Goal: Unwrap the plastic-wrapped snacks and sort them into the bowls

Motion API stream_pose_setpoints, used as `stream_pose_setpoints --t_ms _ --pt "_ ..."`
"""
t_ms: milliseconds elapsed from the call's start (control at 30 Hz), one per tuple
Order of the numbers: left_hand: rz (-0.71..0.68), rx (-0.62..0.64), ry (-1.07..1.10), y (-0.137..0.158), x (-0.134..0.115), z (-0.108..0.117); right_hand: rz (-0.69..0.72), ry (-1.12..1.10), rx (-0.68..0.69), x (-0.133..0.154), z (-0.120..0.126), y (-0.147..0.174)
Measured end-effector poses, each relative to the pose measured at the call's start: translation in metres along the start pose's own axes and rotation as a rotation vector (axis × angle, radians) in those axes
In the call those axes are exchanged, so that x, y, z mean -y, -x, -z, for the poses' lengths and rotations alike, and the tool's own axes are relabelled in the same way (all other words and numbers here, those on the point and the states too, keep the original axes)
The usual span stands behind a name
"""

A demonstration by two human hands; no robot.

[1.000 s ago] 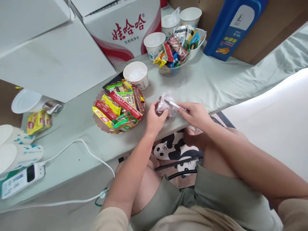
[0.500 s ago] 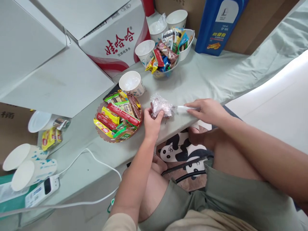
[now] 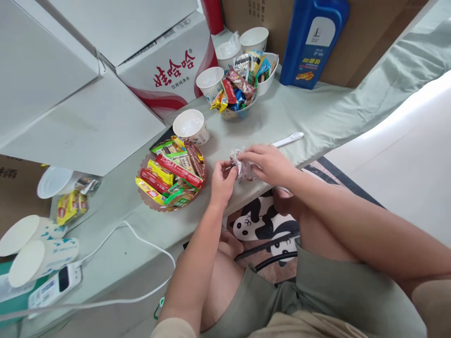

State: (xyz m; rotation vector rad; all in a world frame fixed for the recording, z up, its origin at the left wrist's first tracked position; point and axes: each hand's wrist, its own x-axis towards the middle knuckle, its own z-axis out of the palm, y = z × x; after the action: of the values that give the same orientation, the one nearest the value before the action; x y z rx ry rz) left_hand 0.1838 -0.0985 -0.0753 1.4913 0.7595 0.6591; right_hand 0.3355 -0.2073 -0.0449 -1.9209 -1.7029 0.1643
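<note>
At the table's near edge, my left hand pinches a small bundle in crinkled clear plastic wrap, with something dark brown showing through. My right hand lies against the bundle's other side, its fingers bent over the wrap; whether they grip it is partly hidden. Just beyond that hand rests a white-handled tool, its far end pointing left behind the fingers. To the left of my left hand stands a round gold-rimmed tray of wrapped snack bars.
Behind are a paper cup, a bowl of wrapped snacks, more cups and a blue jug. White boxes line the left back. A white power bank with a cable and tipped cups lie at the left.
My right hand has let go of the white-handled tool, which now lies on the table. That hand has moved left onto the wrapped bundle. My left hand still holds the bundle.
</note>
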Motion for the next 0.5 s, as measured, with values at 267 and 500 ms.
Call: stream_pose_setpoints --t_ms 267,500 --pt "0.022 -0.097 -0.051 -0.006 0.009 0.003 -0.041 0.014 -0.084 -0.025 0.015 0.012" --pt "-0.080 -0.132 -0.209 -0.007 0.008 0.004 -0.335 0.150 -0.167 -0.066 0.034 0.030"
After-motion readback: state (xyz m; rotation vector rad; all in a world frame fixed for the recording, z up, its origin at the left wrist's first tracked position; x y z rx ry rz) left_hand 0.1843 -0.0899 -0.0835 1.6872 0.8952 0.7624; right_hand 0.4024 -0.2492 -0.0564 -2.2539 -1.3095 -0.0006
